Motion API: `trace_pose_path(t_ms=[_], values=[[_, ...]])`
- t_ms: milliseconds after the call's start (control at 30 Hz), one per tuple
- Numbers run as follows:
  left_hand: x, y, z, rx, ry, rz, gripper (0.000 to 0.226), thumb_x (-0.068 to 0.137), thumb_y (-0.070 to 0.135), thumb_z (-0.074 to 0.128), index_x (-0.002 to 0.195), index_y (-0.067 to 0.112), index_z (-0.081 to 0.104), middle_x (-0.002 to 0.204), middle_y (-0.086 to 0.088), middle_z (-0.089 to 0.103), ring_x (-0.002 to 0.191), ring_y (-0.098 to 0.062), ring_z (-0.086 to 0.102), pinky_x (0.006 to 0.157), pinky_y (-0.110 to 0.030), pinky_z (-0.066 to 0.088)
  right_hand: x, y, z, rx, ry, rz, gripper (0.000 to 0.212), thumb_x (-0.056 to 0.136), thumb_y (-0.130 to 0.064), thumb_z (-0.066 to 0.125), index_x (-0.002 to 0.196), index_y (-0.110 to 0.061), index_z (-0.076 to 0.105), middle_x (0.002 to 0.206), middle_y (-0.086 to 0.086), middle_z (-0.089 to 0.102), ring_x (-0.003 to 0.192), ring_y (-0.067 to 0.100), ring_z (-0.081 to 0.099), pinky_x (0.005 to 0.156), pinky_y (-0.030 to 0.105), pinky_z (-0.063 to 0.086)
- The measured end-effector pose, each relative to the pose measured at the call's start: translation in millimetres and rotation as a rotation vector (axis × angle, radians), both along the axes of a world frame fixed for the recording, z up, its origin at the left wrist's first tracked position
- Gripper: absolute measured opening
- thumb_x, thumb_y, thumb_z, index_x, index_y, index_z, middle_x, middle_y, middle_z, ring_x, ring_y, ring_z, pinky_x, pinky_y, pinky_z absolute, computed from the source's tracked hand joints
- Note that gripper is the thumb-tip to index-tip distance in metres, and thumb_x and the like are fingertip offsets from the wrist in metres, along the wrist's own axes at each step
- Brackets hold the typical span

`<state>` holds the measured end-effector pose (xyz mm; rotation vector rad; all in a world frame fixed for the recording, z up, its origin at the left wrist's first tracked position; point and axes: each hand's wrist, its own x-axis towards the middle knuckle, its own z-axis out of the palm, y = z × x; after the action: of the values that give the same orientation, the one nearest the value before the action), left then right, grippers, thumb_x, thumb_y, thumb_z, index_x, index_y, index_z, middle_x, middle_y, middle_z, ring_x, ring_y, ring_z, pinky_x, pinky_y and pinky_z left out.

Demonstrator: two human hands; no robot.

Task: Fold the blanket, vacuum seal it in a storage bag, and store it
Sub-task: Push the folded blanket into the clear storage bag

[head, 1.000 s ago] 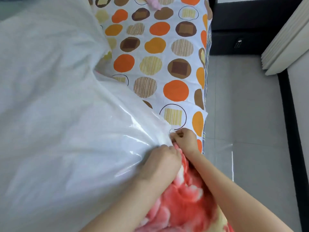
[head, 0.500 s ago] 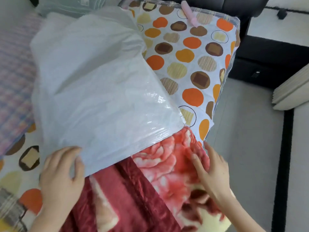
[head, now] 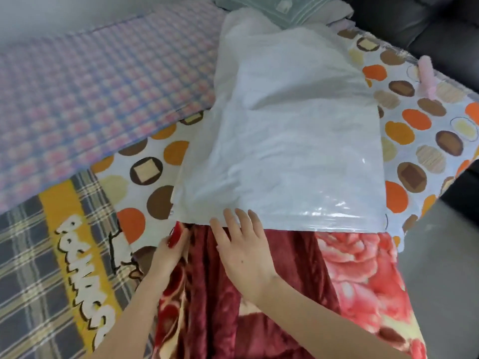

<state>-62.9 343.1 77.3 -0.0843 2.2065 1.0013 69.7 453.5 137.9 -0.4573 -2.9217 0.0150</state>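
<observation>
Blanket (head: 298, 281) runs lengthwise ahead into storage bag (head: 298, 151) mouth; left hand (head: 169, 251) pinches its edge, right hand (head: 243, 255) flat atop.

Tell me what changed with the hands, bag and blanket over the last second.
Both hands let go of the storage bag at its right mouth corner and parted. The left hand moved left and now grips the blanket by its left edge. The right hand crossed to the middle and lies flat on the blanket, fingertips at the bag's mouth. Unchanged: the blanket sticks partly out of the bag on the bed.
</observation>
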Motion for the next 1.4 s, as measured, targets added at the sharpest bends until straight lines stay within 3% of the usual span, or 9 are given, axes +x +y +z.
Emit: trace_pose_path(t_ms=[233, 467, 633, 733, 967, 1067, 1233, 1333, 1400], values=[[-20, -40, -43, 0.315, -0.381, 0.151, 0.061, 0.068, 0.064, 0.066, 0.108, 0.018, 0.062, 0.106, 0.000, 0.068, 0.097, -0.016, 0.063, 0.088, -0.030, 0.046, -84, -9, -21, 0.239, -0.272, 0.229, 0.056, 0.070, -0.033, 0.071, 0.119, -0.009, 0.061, 0.120, 0.018, 0.059, 0.108, 0.038, 0.054, 0.097, 0.048, 0.041], [-6, -78, -67, 0.477, -0.366, 0.051, 0.017, 0.085, 0.043, 0.059, 0.101, 0.048, 0.054, 0.100, 0.020, 0.061, 0.086, 0.001, 0.062, 0.080, -0.021, 0.048, -137, -14, -43, 0.510, -0.527, 0.390, 0.045, 0.081, -0.025, 0.056, 0.121, -0.006, 0.046, 0.114, 0.013, 0.049, 0.107, 0.032, 0.045, 0.083, 0.038, 0.041], [7, -74, -77, 0.430, 0.007, -0.111, 0.038, 0.087, 0.036, 0.061, 0.124, 0.029, 0.053, 0.080, 0.017, 0.066, 0.073, 0.004, 0.061, 0.072, -0.022, 0.046, -151, -12, -50, 0.568, -0.526, 0.473, 0.013, 0.059, -0.007, 0.063, 0.068, -0.014, 0.068, 0.078, 0.007, 0.058, 0.074, 0.024, 0.056, 0.058, 0.029, 0.046], [8, -62, -70, 0.433, 0.179, -0.121, 0.031, 0.087, 0.040, 0.058, 0.111, 0.020, 0.060, 0.059, 0.015, 0.058, 0.055, 0.002, 0.054, 0.058, -0.022, 0.039, -152, -3, -37, 0.485, -0.349, 0.532, 0.012, 0.034, 0.001, 0.056, 0.037, -0.011, 0.054, 0.050, 0.006, 0.048, 0.047, 0.023, 0.050, 0.043, 0.020, 0.024], [40, -15, -32, 0.438, 0.496, -0.154, 0.034, 0.084, 0.034, 0.058, 0.115, 0.021, 0.065, 0.092, 0.014, 0.068, 0.091, -0.005, 0.058, 0.073, -0.010, 0.039, -128, 12, -3, 0.262, -0.073, 0.587, 0.015, 0.030, 0.002, 0.053, 0.034, -0.011, 0.046, 0.041, 0.004, 0.043, 0.036, 0.021, 0.046, 0.039, 0.016, 0.024], [56, 8, -20, 0.435, 0.610, -0.208, 0.016, 0.078, 0.015, 0.057, 0.086, 0.008, 0.068, 0.075, -0.003, 0.068, 0.067, -0.014, 0.056, 0.060, -0.018, 0.037, -87, 7, -6, 0.244, -0.064, 0.590, 0.015, 0.033, 0.000, 0.052, 0.037, -0.013, 0.046, 0.042, 0.002, 0.042, 0.038, 0.019, 0.044, 0.041, 0.019, 0.024], [84, -1, -8, 0.477, 0.313, -0.347, 0.037, 0.077, 0.051, 0.047, 0.092, 0.023, 0.067, 0.087, 0.002, 0.069, 0.083, -0.014, 0.063, 0.072, -0.030, 0.049, -27, 12, -6, 0.156, -0.050, 0.549, 0.023, 0.057, -0.002, 0.035, 0.045, -0.015, 0.049, 0.049, 0.001, 0.046, 0.045, 0.018, 0.047, 0.041, 0.022, 0.028], [80, -31, -7, 0.695, -0.193, -0.157, 0.034, 0.078, 0.054, 0.059, 0.103, 0.033, 0.067, 0.099, 0.007, 0.070, 0.098, -0.008, 0.063, 0.093, -0.029, 0.046, -17, 14, -6, 0.148, -0.063, 0.535, 0.028, 0.049, 0.002, 0.071, 0.047, -0.015, 0.050, 0.052, 0.002, 0.048, 0.048, 0.020, 0.049, 0.042, 0.024, 0.033], [71, -43, -6, 0.570, 0.018, -0.126, 0.021, 0.086, 0.033, 0.064, 0.104, 0.022, 0.062, 0.101, 0.009, 0.067, 0.095, -0.007, 0.064, 0.090, -0.031, 0.049, -17, 12, -7, 0.140, -0.125, 0.520, 0.038, 0.039, 0.003, 0.082, 0.046, -0.015, 0.049, 0.051, 0.002, 0.047, 0.048, 0.021, 0.049, 0.042, 0.024, 0.032]])
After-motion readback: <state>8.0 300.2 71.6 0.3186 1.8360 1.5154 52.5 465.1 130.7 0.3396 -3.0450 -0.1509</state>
